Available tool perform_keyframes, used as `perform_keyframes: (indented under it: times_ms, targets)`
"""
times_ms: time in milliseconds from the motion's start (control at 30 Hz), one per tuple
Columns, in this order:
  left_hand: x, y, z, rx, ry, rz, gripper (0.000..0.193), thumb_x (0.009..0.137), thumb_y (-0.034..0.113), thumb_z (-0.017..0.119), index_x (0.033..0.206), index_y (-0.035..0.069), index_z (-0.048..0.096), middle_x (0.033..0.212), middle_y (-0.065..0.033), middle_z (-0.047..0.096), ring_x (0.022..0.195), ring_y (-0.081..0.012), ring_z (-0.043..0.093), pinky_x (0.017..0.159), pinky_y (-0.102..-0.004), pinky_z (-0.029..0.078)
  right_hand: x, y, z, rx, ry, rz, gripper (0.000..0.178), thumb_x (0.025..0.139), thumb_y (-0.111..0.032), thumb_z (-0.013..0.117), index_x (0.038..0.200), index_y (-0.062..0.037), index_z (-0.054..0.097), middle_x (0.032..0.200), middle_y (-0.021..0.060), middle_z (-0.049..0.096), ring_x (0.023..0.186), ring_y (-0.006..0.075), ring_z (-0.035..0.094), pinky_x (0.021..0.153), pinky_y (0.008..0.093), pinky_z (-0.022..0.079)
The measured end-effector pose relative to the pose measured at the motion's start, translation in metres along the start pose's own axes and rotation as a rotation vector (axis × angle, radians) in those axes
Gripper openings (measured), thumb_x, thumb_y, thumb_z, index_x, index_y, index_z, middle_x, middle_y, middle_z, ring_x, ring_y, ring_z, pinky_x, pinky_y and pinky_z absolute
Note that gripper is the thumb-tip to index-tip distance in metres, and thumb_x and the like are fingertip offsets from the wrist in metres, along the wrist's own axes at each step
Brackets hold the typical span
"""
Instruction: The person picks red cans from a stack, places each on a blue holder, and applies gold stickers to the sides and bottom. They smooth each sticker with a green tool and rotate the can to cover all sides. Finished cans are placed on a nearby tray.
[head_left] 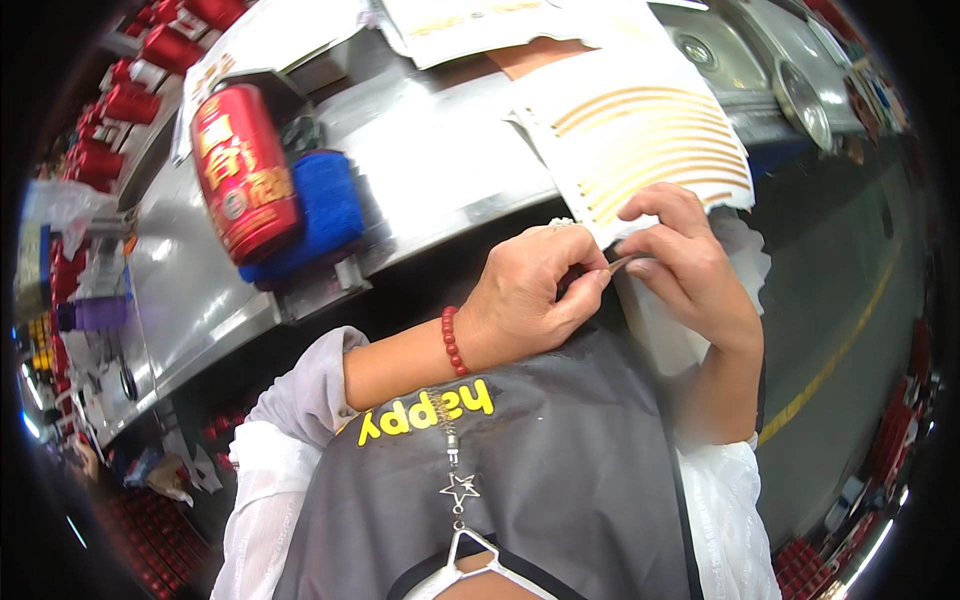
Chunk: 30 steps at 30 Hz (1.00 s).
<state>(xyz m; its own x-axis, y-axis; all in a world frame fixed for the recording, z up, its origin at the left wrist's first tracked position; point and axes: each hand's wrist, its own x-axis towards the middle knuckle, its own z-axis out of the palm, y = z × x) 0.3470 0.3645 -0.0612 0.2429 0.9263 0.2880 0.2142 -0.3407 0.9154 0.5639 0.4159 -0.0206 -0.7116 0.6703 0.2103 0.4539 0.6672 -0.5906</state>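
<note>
My left hand [535, 285], with a red bead bracelet at its wrist, pinches a small thin tan strip [619, 265] between thumb and forefinger. From the other side, the thumb and forefinger of my right hand [690, 268] close on the strip's far end, while its other fingers curl above. Most of the strip is hidden by the fingertips, so I cannot tell its exact kind. Just beyond both hands lies a white sheet [570, 170] bearing several long, thin brown strips [650, 110] in curved-looking rows.
A red can [243, 175] with yellow lettering stands at the left by a folded blue towel [335, 205] on the steel table [430, 140]. More red cans [130, 102] line the far left. A steel sink [705, 50] is at the far right, a metal pan lid [803, 103] beside it.
</note>
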Motion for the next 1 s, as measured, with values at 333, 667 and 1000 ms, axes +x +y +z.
perform_keyframes:
  times_ms: [333, 667, 1000]
  targets:
    - [-0.056, 0.017, -0.107, 0.425, 0.251, 0.369, 0.018, 0.076, 0.012, 0.073, 0.086, 0.006, 0.06, 0.081, -0.0123, 0.061, 0.073, -0.0304, 0.058, 0.066, -0.0406, 0.049, 0.076, -0.049, 0.025, 0.077, 0.073, -0.119, 0.008, 0.081, -0.001, 0.07, 0.082, 0.0012, 0.063, 0.106, 0.013, 0.058, 0.11, 0.0344, 0.054, 0.096, 0.0426, 0.043]
    - [-0.123, -0.033, -0.205, 1.022, 0.678, 0.02, 0.081, 0.079, 0.022, 0.079, 0.149, 0.004, 0.043, 0.126, -0.0113, 0.064, 0.122, -0.0294, 0.053, 0.112, -0.0527, 0.026, 0.157, -0.106, 0.069, 0.163, -0.032, -0.259, 0.011, 0.079, -0.001, 0.075, 0.083, -0.0008, 0.065, 0.104, 0.0114, 0.058, 0.109, 0.0313, 0.055, 0.093, 0.0393, 0.044]
    - [-0.114, 0.011, -0.217, 0.577, 0.451, 0.093, 0.043, 0.09, 0.033, 0.073, 0.123, 0.006, 0.065, 0.145, -0.0204, 0.053, 0.143, -0.0402, 0.028, 0.117, -0.0502, 0.023, 0.185, -0.145, 0.098, 0.187, -0.068, -0.333, 0.012, 0.077, -0.002, 0.076, 0.086, -0.0034, 0.069, 0.101, 0.0114, 0.059, 0.106, 0.0326, 0.055, 0.094, 0.0425, 0.042]
